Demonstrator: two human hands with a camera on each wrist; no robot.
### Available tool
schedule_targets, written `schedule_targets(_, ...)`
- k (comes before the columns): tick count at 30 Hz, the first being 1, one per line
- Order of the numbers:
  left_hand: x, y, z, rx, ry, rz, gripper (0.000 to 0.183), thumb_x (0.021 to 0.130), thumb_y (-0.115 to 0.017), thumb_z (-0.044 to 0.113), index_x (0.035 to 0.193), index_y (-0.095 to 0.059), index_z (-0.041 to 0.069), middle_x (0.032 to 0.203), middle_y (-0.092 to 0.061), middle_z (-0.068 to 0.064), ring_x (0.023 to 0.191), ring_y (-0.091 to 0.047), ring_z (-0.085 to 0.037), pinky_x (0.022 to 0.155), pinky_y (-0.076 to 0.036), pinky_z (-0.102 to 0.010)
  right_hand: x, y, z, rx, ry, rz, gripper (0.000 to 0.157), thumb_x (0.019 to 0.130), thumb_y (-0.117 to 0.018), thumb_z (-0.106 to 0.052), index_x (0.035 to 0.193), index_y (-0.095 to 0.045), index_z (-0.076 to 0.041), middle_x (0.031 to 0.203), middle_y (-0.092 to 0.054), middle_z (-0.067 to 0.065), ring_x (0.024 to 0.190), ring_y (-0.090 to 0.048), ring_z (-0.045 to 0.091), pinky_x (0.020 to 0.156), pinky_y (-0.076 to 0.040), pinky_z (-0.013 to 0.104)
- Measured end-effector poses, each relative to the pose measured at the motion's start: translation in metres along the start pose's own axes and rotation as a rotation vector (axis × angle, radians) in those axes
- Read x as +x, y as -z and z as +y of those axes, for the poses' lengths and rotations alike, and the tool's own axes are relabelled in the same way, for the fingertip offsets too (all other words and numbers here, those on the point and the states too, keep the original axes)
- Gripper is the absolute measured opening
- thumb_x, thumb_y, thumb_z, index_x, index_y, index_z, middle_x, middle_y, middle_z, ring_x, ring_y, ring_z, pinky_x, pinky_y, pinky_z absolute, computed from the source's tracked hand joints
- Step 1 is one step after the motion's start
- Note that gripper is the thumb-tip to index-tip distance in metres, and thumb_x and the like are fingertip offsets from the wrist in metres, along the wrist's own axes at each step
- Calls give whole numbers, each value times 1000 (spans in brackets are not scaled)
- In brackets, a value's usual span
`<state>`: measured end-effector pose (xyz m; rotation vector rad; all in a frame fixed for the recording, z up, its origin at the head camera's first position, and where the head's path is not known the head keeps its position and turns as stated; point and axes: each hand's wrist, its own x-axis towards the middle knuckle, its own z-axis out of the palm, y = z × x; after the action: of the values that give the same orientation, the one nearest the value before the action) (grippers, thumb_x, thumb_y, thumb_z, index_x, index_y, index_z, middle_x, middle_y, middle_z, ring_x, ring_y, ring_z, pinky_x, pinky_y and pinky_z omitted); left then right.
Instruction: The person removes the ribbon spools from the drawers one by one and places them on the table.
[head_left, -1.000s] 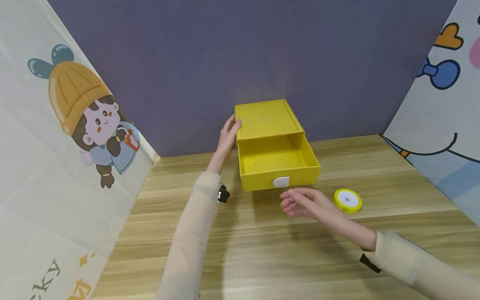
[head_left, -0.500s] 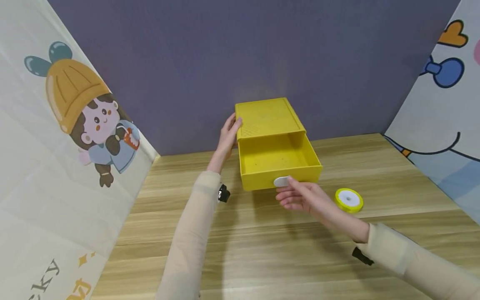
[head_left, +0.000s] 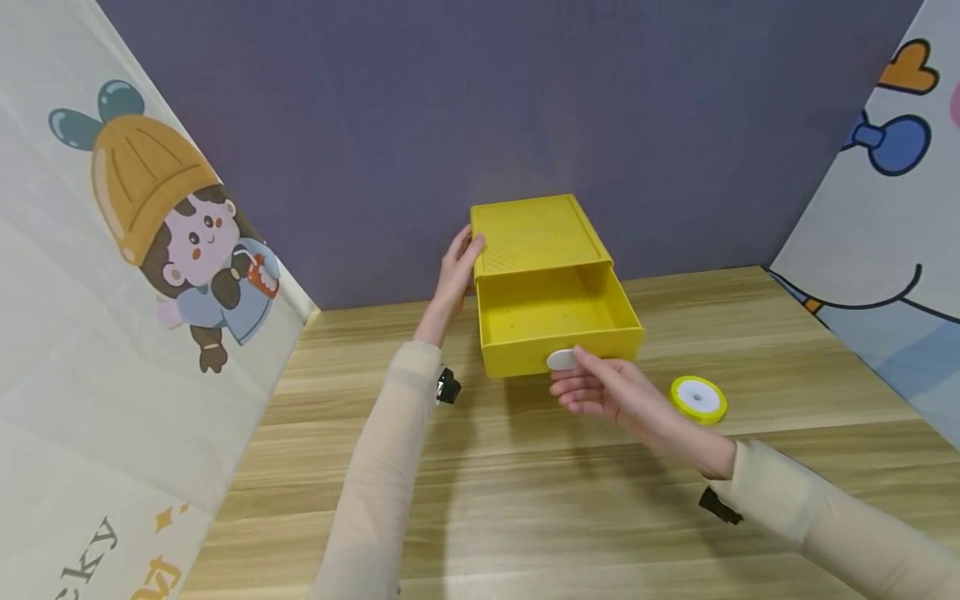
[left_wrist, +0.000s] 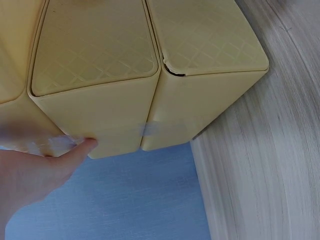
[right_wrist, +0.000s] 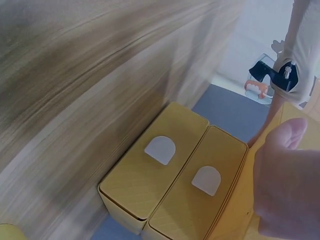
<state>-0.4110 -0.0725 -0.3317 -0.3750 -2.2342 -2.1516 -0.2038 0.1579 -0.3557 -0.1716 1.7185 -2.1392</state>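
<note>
A yellow drawer cabinet (head_left: 536, 233) stands by the back wall with its top drawer (head_left: 517, 357) pulled out; the drawer's inside shows only small dark specks. My left hand (head_left: 453, 271) lies along the cabinet's left side, and its thumb (left_wrist: 80, 150) touches a side panel in the left wrist view. At the drawer front, my right hand (head_left: 611, 392) pinches the white handle (head_left: 559, 360), thumb on top and fingers beneath. Below the pulled-out drawer, two closed drawers with white handles (right_wrist: 161, 149) appear in the right wrist view.
A spool of yellow ribbon (head_left: 698, 400) with a white face lies on the wooden table (head_left: 525, 517), right of the drawer. Behind the cabinet rises a purple-grey wall (head_left: 525, 100). Printed white panels (head_left: 90, 333) flank both sides.
My right hand has moved slightly up and left from below the drawer front, and its thumb has come onto the white handle. My left hand stays at the cabinet's side.
</note>
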Motion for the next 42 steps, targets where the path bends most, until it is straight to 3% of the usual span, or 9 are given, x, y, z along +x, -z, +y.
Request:
schedule_targets(4, -1, 1, 1, 2, 5, 1, 68, 101, -51, 48, 158, -26, 23, 164, -28, -1, 147, -37, -22, 118, -38, -41, 2, -2, -2, 4, -9, 9, 40, 103, -50, -42, 112, -68, -8, 94, -76, 0, 82, -72, 8, 78, -61, 24)
schedule_targets(8, -3, 2, 1, 8, 10, 6, 68, 100, -51, 49, 158, -26, 23, 164, -29, -1, 147, -38, -22, 107, -48, -37, 4, -3, -3, 8, -22, 14, 43, 103, -50, -43, 115, -66, -5, 94, -76, 0, 82, -72, 8, 77, -61, 23)
schedule_targets(15, -4, 2, 1, 2, 3, 5, 68, 101, -51, 47, 159, -25, 21, 164, -29, -2, 147, -38, -22, 115, -42, -42, 10, -1, -6, 11, -26, 16, 66, 103, -49, -46, 138, -46, 10, 95, -76, -1, 85, -72, 8, 80, -61, 23)
schedule_targets(23, -3, 1, 2, 7, -5, 16, 67, 101, -51, 46, 158, -26, 21, 163, -31, -2, 146, -38, -22, 120, -37, -40, 18, 1, -10, 10, -2, 10, 44, 103, -50, -44, 121, -62, -6, 95, -76, -1, 85, -72, 8, 82, -60, 23)
schedule_targets(32, -4, 3, 3, 18, -8, 21, 67, 101, -51, 46, 158, -27, 21, 163, -31, -3, 146, -38, -22, 121, -34, -40, 32, 3, -15, 20, 0, 34, 44, 103, -51, -44, 120, -62, -5, 92, -75, -1, 82, -72, 8, 79, -61, 22)
schedule_targets(42, -3, 3, 3, 9, -8, 16, 67, 101, -52, 45, 158, -27, 20, 163, -31, -3, 146, -39, -23, 122, -33, -40, 47, 5, -19, 46, -6, 55, 56, 102, -51, -43, 128, -54, 6, 90, -76, -1, 80, -73, 8, 76, -61, 22)
